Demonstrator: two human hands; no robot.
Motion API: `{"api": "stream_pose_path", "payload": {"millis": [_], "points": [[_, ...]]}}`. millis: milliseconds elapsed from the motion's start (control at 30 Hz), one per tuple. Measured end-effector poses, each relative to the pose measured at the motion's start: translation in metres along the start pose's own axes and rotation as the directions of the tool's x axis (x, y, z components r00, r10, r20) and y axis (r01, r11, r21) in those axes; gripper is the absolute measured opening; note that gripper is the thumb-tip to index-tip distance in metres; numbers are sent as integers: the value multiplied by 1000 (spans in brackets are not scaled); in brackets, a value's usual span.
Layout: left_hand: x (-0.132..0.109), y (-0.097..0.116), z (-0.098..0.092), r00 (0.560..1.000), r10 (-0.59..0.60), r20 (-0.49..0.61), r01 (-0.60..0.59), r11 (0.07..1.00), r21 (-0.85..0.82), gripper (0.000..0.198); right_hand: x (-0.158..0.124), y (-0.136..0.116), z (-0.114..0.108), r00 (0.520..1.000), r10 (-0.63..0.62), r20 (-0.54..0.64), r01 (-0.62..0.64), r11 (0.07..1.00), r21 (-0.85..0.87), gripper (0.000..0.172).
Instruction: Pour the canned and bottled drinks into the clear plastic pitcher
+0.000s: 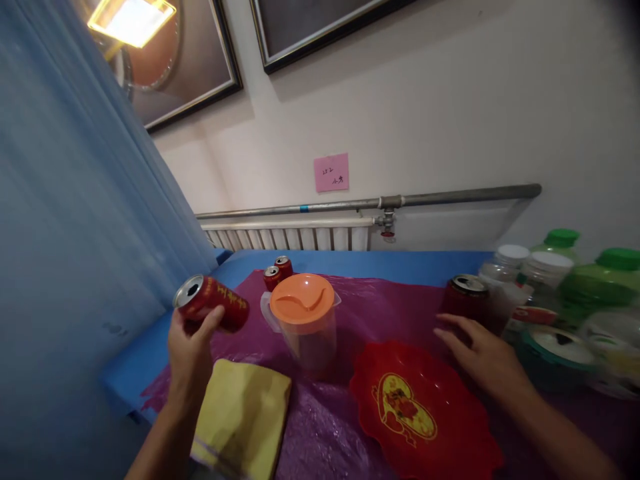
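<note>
My left hand (pixel 193 343) is wrapped round a red can (pixel 213 303) with yellow characters, held tilted above the table with its opened top facing left. My right hand (pixel 475 347) is empty, its fingers apart, over the right edge of a red scalloped plate (pixel 425 407) and just in front of a dark red can (pixel 466 300). Between the hands stands a clear pitcher with an orange lid (pixel 303 300). Two small red cans (pixel 278 272) are behind it. A folded yellow cloth (pixel 243 417) lies below my left hand.
Bottles with green caps (pixel 600 280), jars with white lids (pixel 545 270) and a teal-rimmed container (pixel 557 353) crowd the right side. Purple plastic sheeting (pixel 325 427) covers much of the blue table (pixel 395 265). A blue curtain (pixel 85 233) hangs at the left.
</note>
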State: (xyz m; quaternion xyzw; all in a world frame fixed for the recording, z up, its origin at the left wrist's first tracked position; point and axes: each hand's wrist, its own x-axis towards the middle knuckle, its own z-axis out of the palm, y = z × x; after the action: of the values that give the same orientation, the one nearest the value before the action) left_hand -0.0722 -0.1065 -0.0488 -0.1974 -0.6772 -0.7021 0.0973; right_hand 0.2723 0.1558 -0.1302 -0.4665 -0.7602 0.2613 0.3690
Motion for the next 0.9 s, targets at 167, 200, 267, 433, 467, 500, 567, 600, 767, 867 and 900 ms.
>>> {"api": "stream_pose_path", "payload": {"millis": [167, 200, 267, 433, 467, 500, 567, 600, 767, 867, 900], "points": [[-87, 36, -6, 887, -35, 460, 121, 980, -159, 71, -33, -65, -15, 966, -89, 243, -34, 887, 460, 51], [-102, 40, 2, 833, -36, 551, 145, 977, -155, 73, -40, -76, -18, 926, -166, 340, -29, 864, 502, 58], [-128, 49, 21, 726, -19, 687, 171, 973, -154, 74, -54, -94, -23, 833, -274, 481, -49, 829, 558, 76], [-161, 69, 65, 645, 63, 761, 111, 978, -175, 63, -75, -118, -24, 740, -311, 597, -153, 786, 598, 89], [-164, 71, 68, 651, 74, 756, 88, 981, -172, 62, -75, -117, -23, 760, -314, 569, -144, 772, 619, 86], [-165, 71, 68, 650, 76, 756, 71, 984, -160, 64, -74, -113, -21, 785, -314, 534, -133, 756, 640, 83], [-165, 69, 62, 648, 48, 760, 63, 991, -117, 69, -67, -103, -19, 837, -283, 469, -122, 739, 662, 78], [-163, 65, 56, 661, 18, 750, 69, 994, -85, 65, -63, -96, -18, 865, -246, 437, -122, 741, 660, 76], [-126, 25, 29, 919, -144, 366, 148, 989, 18, 27, -42, -68, -18, 951, -46, 306, -163, 766, 622, 66], [-98, -7, 35, 841, -477, 254, 517, 848, -120, 18, -38, -65, -15, 961, -31, 273, -145, 789, 597, 69], [-90, -17, 41, 781, -563, 271, 610, 781, -133, 15, -38, -66, -14, 963, -32, 267, -136, 799, 586, 69]]}}
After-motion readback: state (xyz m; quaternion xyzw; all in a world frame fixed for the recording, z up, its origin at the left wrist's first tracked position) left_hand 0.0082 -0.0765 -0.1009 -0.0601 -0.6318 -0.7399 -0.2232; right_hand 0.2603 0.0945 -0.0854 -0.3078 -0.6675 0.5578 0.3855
